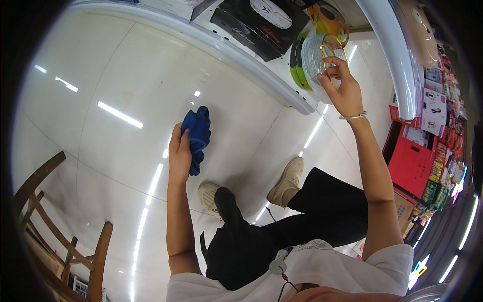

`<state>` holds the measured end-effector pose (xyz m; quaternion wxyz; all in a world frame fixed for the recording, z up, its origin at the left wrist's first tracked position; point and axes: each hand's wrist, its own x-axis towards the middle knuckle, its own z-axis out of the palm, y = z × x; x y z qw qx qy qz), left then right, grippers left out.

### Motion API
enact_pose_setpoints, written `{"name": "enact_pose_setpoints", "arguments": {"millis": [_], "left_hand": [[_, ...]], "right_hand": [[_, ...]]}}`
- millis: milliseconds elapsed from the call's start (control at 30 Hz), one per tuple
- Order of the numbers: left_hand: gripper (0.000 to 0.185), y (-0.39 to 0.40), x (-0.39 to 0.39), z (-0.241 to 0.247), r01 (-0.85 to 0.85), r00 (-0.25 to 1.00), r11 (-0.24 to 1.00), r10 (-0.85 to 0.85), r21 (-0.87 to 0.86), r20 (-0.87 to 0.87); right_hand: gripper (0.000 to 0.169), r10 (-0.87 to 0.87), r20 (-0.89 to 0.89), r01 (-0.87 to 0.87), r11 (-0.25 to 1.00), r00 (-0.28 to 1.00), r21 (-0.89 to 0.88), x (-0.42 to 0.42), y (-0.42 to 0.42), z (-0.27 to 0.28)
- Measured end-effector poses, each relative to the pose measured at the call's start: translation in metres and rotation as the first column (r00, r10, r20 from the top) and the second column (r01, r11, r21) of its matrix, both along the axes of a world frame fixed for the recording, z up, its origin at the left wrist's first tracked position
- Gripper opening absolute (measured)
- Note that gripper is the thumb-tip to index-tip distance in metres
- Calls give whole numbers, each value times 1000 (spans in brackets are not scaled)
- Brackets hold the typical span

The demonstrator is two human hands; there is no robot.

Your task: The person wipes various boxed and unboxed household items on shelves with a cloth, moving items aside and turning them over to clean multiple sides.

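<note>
My left hand point(180, 149) grips a bunched blue cloth point(198, 132) above the tiled floor, out in front of my body. At the upper right, my right hand point(341, 85) pinches the gold-coloured trim of a clear textured glass vessel point(314, 56), thumb on one side and fingers on the other. The vessel is tipped on its side at the end of a low white shelf. Whether it rests there or is lifted, I cannot tell. Right behind it are a green-and-black patterned piece point(298, 70) and an orange patterned piece with a handle point(323, 19).
A black printed box point(260, 28) sits on the low shelf point(241, 66) beside the vessel. A higher white shelf edge point(396, 56) curves past my right hand. Red boxes point(409, 162) and packaged goods line the right. A wooden chair point(100, 260) stands at lower left.
</note>
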<state>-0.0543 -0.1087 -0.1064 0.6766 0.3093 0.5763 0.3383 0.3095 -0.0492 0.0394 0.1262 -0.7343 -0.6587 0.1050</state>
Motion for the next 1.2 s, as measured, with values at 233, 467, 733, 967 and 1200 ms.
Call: {"name": "enact_pose_setpoints", "arguments": {"millis": [233, 467, 733, 967, 1200], "left_hand": [[25, 0, 1, 3, 46, 999, 999, -46, -2, -16], [25, -8, -5, 10, 18, 1000, 1000, -18, -7, 1], [26, -4, -8, 12, 3, 999, 999, -4, -37, -33], [26, 2, 0, 6, 20, 999, 998, -22, -55, -36], [25, 2, 5, 11, 9, 1000, 1000, -9, -25, -5]], "right_hand": [[23, -77, -159, 51, 986, 984, -161, 20, 12, -26], [18, -14, -110, 13, 1000, 994, -7, -3, -1, -18], [23, 224, 227, -276, 932, 948, 234, -28, 21, -5], [23, 360, 333, -438, 877, 871, 197, -55, 62, 14], [35, 449, 384, -527, 841, 807, 123, -52, 105, -7]]}}
